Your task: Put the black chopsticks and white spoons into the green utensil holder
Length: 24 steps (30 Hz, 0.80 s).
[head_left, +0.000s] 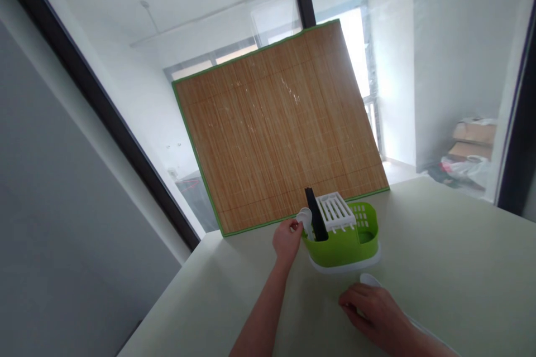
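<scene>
At the left end of a green utensil holder (341, 251), my left hand (287, 241) has its fingers closed at the bowl of a white spoon (302, 216). Another white spoon bowl overlaps it, and both handles go down into the holder. Beside them, black chopsticks (317, 217) lean upright in the same section. In front of the holder, my right hand (372, 309) is loosely curled with thumb and fingertips together, nothing visible in them. Just behind it a long white spoon (370, 280) lies on the table, its handle partly hidden by the hand and forearm.
A white slatted rack (335, 211) with small hooks sits on the holder, above a white base tray (347, 268). Behind, a bamboo mat (276, 134) with green edging leans on the glass. The pale table (452, 245) reaches to the window. Cardboard boxes (475, 134) lie beyond the glass.
</scene>
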Available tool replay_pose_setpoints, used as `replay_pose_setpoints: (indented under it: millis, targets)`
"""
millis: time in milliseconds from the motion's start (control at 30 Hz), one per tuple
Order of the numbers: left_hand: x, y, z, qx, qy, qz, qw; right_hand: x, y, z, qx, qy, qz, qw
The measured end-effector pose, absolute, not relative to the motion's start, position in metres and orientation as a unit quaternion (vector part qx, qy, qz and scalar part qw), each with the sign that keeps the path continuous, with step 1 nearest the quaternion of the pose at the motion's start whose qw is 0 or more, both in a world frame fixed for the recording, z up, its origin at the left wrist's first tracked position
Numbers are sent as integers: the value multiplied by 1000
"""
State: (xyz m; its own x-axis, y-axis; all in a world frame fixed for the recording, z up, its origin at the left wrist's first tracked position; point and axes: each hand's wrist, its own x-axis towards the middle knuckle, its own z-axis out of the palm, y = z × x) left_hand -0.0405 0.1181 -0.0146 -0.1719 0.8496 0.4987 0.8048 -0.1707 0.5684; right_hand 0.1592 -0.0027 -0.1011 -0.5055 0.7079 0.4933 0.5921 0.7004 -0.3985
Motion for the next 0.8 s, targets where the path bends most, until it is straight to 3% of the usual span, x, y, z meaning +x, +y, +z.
replay_pose_setpoints:
  millis: [300, 533, 800]
  targets:
    - [-41, 124, -13, 639, 657, 399, 24, 160, -1, -105, -376, -868, 78, 314]
    - [-43, 99, -26, 608, 638, 473, 4, 178, 9, -97, -440, -855, 27, 272]
    - [-34, 38, -87, 634, 548, 527, 138, 218, 28, -101, -581, -785, 54, 207]
